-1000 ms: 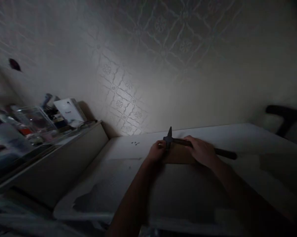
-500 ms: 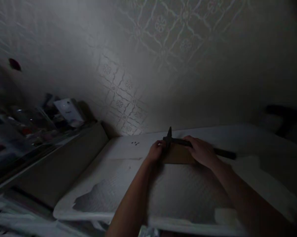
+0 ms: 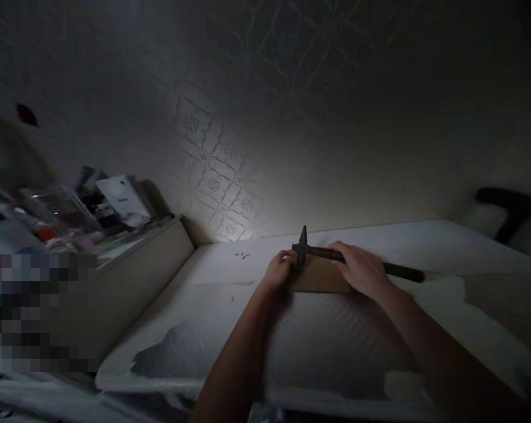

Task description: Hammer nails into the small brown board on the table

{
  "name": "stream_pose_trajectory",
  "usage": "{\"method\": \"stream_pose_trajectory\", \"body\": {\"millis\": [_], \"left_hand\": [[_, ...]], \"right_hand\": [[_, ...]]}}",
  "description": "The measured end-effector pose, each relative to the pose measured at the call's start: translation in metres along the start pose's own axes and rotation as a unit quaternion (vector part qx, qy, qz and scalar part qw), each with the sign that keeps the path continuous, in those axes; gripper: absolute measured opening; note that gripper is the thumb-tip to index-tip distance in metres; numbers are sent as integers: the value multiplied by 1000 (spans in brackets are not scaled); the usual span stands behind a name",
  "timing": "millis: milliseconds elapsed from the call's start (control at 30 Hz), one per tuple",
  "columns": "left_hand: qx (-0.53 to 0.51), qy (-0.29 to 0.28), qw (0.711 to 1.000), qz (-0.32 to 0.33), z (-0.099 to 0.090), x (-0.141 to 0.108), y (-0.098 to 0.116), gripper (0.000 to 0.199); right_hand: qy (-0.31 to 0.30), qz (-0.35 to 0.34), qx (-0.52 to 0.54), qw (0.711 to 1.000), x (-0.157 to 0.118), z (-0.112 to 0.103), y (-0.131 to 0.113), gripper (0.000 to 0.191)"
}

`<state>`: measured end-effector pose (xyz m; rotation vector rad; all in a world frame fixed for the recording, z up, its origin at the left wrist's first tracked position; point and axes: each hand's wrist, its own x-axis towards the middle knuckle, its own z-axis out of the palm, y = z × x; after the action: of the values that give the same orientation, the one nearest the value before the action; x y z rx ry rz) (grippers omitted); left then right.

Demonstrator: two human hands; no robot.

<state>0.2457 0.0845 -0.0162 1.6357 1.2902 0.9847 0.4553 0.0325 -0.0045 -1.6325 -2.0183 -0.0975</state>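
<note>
Dim; right hand (image 3: 363, 270) hides hammer (image 3: 318, 253) mid-handle; board (image 3: 319, 277) partly covered.

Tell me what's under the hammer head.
The hammer lies over a brown board on the white table. The left hand covers the spot beneath the head; any nail there is hidden.

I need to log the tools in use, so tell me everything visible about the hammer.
The hammer is dark, with a small metal-looking head whose pointed end sticks upward and a long slim handle running right to a dark grip end. It lies nearly level over a brown wooden board on the white table. The right hand grips the handle mid-length; the left hand is at the head.
</note>
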Motion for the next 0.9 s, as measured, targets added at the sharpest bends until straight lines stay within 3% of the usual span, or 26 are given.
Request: {"method": "stream_pose_trajectory", "body": {"millis": [900], "left_hand": [[15, -2, 1000, -9, 0, 0, -1, 26]], "right_hand": [[11, 3, 1, 1000, 0, 7, 6, 30]]}}
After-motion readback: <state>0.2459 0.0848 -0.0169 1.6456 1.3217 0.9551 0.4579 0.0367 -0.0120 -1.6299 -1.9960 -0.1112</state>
